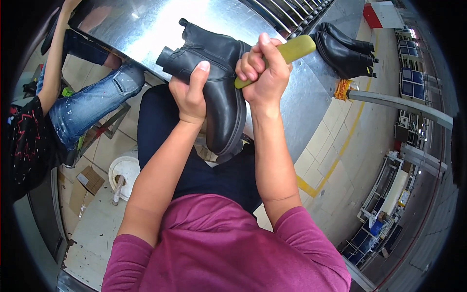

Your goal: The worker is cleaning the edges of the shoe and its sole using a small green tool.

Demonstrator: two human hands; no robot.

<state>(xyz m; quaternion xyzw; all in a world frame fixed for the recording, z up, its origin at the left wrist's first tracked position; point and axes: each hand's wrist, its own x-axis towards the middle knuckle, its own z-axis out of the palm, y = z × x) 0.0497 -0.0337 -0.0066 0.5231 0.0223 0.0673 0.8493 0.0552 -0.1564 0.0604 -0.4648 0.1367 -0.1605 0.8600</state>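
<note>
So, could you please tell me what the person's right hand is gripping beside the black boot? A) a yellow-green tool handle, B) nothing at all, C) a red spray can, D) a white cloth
A: the right hand is closed in a fist around a yellow-green tool handle, right beside the black boot, which the left hand steadies.

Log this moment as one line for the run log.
left hand: holds black ankle boot over lap | right hand: grips yellow-green handled tool against boot | behind: metal table, second black boot pair
</note>
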